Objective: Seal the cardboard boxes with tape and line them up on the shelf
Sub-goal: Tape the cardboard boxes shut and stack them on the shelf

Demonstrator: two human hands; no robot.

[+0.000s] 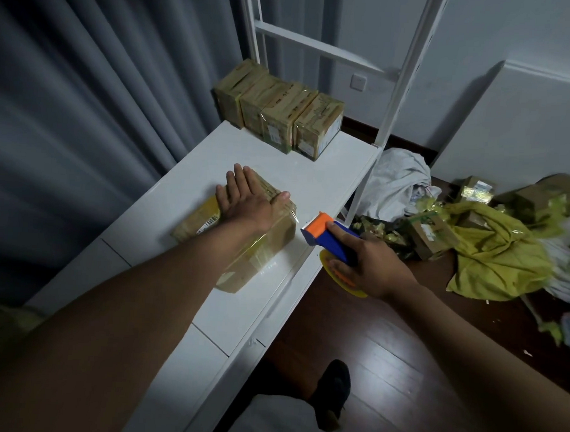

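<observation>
A brown cardboard box (259,247) wrapped in clear tape lies flat on the white shelf (324,172). My left hand (245,197) presses flat on its top with straight fingers. My right hand (369,265) grips a blue and orange tape dispenser (328,234) just off the shelf's right edge, its orange head close to the box's right side. Several taped boxes (281,114) stand in a row at the far end of the shelf.
Grey curtains (103,93) hang left of the shelf. On the dark wooden floor to the right lie a white cloth (396,184), a yellow sack (500,254) and more loose boxes (430,232). White shelf uprights (404,74) rise at the back.
</observation>
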